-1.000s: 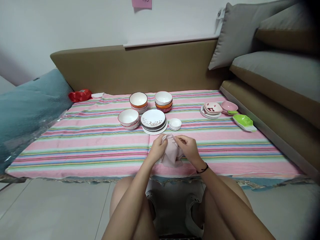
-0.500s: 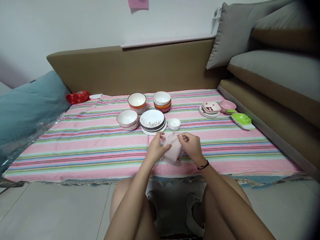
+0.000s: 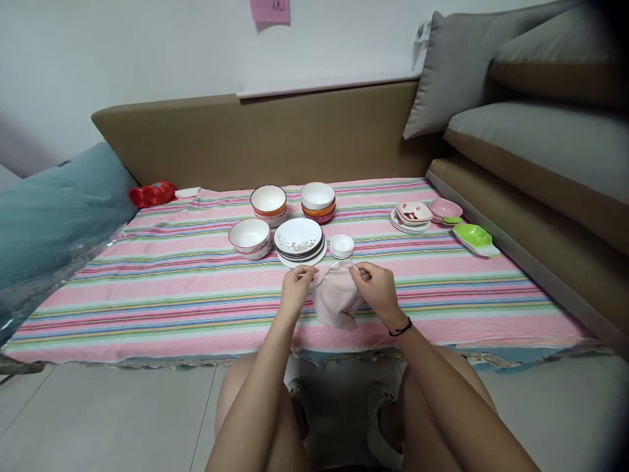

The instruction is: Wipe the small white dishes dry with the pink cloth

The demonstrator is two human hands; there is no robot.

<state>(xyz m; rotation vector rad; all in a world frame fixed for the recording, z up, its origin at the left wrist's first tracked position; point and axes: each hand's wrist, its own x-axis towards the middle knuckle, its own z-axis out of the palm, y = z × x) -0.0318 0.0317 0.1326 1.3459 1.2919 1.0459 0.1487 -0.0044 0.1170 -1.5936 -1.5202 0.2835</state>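
Observation:
A pale pink cloth (image 3: 336, 298) hangs between my two hands above the striped cover. My left hand (image 3: 297, 287) pinches its upper left corner. At the upper right edge, my right hand (image 3: 374, 286) grips the cloth between thumb and fingers. Just beyond the hands are a stack of small white bowls (image 3: 342, 245) and a stack of plates (image 3: 298, 236) with a floral pattern on the top one. Left of the plates stands a white bowl with a red rim (image 3: 250, 235).
Two bowl stacks (image 3: 268, 199) (image 3: 318, 196) stand farther back. To the right are a square patterned dish (image 3: 414, 212) on plates, a pink bowl (image 3: 445, 210) and a green leaf-shaped dish (image 3: 474, 238). Cushions (image 3: 540, 141) rise at the right; a red bundle (image 3: 153, 193) lies far left.
My left hand has moved left and closed on the cloth's corner. The cloth, bunched before, is now spread wider and hangs down between the hands.

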